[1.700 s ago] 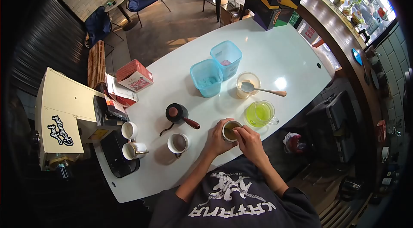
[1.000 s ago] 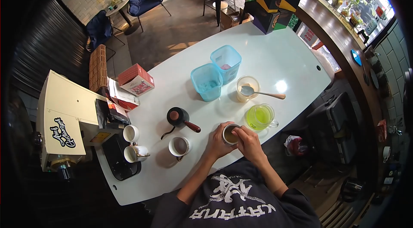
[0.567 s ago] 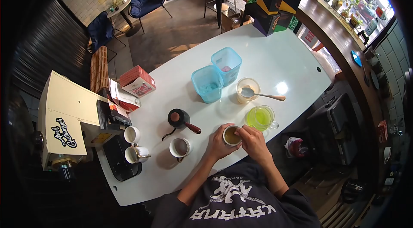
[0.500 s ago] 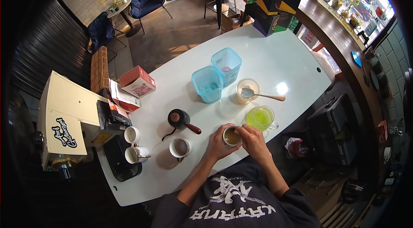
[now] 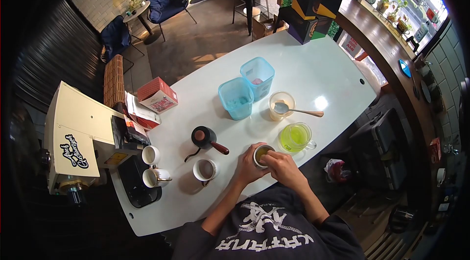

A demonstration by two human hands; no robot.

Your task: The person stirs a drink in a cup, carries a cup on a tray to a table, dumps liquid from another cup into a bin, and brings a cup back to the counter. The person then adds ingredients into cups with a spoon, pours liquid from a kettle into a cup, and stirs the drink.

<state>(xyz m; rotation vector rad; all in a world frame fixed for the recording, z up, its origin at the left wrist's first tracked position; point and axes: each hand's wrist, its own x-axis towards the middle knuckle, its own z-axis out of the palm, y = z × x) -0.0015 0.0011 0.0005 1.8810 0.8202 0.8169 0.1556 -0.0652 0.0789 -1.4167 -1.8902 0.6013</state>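
Note:
My left hand [image 5: 248,169] is wrapped round a small white cup [image 5: 263,151] with yellowish-green liquid in it, near the table's front edge. Over the cup's mouth, my right hand [image 5: 285,169] has its fingers bunched together; whatever they pinch, if anything, is hidden. Just beyond the right hand stands a glass mug [image 5: 295,137] of bright green liquid. A spoon [image 5: 303,111] rests across a clear tub [image 5: 280,99] farther back. To the left of my hands are a white mug [image 5: 204,168] and a dark long-spouted kettle [image 5: 201,137] with a wooden handle.
Two blue plastic containers [image 5: 236,105] stand mid-table. At left, two white cups [image 5: 152,176] sit by a cream-coloured machine [image 5: 73,132] and a red-and-white box [image 5: 159,96]. Black boxes [image 5: 306,15] are stacked at the table's far end [image 5: 338,59].
My right hand's fingers have shifted from the cup's right rim to over its mouth, nearer my body. My left hand keeps its hold on the cup.

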